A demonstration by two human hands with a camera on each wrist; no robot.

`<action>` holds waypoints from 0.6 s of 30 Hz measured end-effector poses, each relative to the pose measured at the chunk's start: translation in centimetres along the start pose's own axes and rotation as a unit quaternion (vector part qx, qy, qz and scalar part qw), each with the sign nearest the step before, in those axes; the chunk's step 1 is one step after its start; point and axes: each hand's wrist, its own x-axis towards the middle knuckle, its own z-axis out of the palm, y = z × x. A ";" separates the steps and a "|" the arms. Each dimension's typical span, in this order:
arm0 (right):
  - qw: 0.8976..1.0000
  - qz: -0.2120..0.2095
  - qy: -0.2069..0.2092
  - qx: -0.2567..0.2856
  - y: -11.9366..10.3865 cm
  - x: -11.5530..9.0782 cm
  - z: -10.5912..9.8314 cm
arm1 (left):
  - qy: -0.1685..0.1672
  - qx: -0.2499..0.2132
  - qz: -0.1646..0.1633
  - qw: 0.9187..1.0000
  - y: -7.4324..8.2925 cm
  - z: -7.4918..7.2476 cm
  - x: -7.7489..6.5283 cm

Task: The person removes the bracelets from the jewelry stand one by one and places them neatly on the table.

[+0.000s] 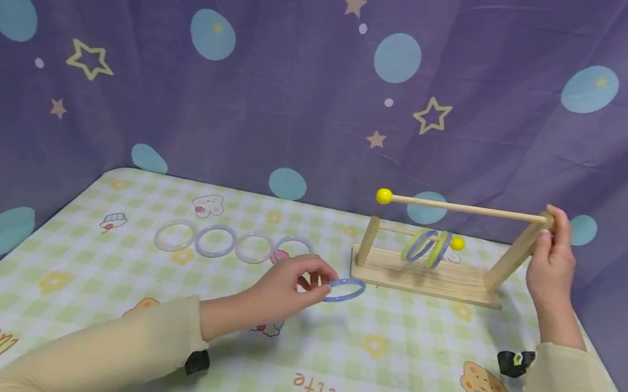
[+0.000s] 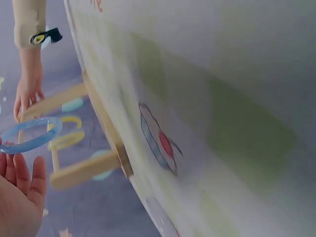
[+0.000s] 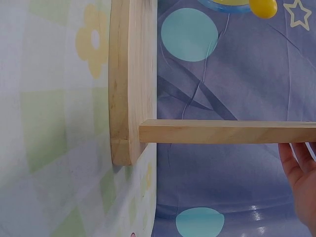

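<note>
A translucent blue ring (image 1: 345, 290) is pinched at its left edge by my left hand (image 1: 288, 287), held over the table left of the wooden stand. In the left wrist view the ring (image 2: 32, 143) shows above the fingertips. My right hand (image 1: 554, 266) grips the top of the stand's tall slanted post (image 1: 514, 258). The wooden stand (image 1: 424, 284) has an upper rod (image 1: 466, 209) with a yellow ball at its left end and no ring on it. Several yellow and blue rings (image 1: 420, 245) hang on the lower rod, whose yellow ball (image 1: 457, 244) is at the right end.
Several pale and bluish rings lie in a row at the middle left, among them a purplish ring (image 1: 215, 242) and a whitish ring (image 1: 176, 235). A green checked cloth (image 1: 338, 347) covers the table. Behind it hangs a purple curtain (image 1: 278, 113).
</note>
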 end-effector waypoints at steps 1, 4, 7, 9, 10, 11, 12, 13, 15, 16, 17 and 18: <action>1.000 0.001 0.000 0.000 0.0 0.0 0.0 | 0.004 0.006 0.003 1.000 0.0 -0.4 -0.2; 1.000 0.004 0.003 0.000 0.0 0.0 -0.1 | 0.015 0.020 0.014 1.000 0.0 -1.6 -0.9; 1.000 -0.001 0.005 0.003 0.1 0.0 -0.1 | 0.025 0.039 0.030 0.998 0.1 -2.8 -1.5; 1.000 -0.004 0.006 0.001 0.1 0.1 -0.1 | 0.033 0.052 0.043 0.997 0.1 -3.5 -2.0; 1.000 -0.005 0.006 0.000 0.1 0.1 -0.1 | 0.037 0.057 0.049 0.997 0.1 -3.9 -2.2; 1.000 -0.005 0.005 -0.001 0.1 0.1 -0.1 | 0.041 0.062 0.054 0.996 0.0 -4.3 -2.5; 1.000 -0.004 0.005 -0.002 0.1 0.1 -0.1 | 0.045 0.068 0.059 0.995 -0.1 -4.6 -2.7; 1.000 -0.004 0.006 -0.003 0.1 0.1 -0.1 | 0.049 0.072 0.064 0.994 -0.2 -4.9 -3.0; 1.000 -0.003 0.005 -0.003 0.1 0.1 0.0 | 0.054 0.080 0.067 0.993 -0.5 -5.6 -3.5; 1.000 -0.003 0.005 -0.003 0.1 0.1 0.0 | 0.058 0.082 0.066 0.993 -0.6 -5.9 -3.8; 1.000 -0.002 0.005 -0.002 0.2 0.1 0.0 | 0.062 0.086 0.064 0.992 -0.7 -6.2 -4.0; 1.000 -0.003 0.005 -0.001 0.2 0.0 0.1 | 0.065 0.090 0.062 0.992 -0.8 -6.5 -4.3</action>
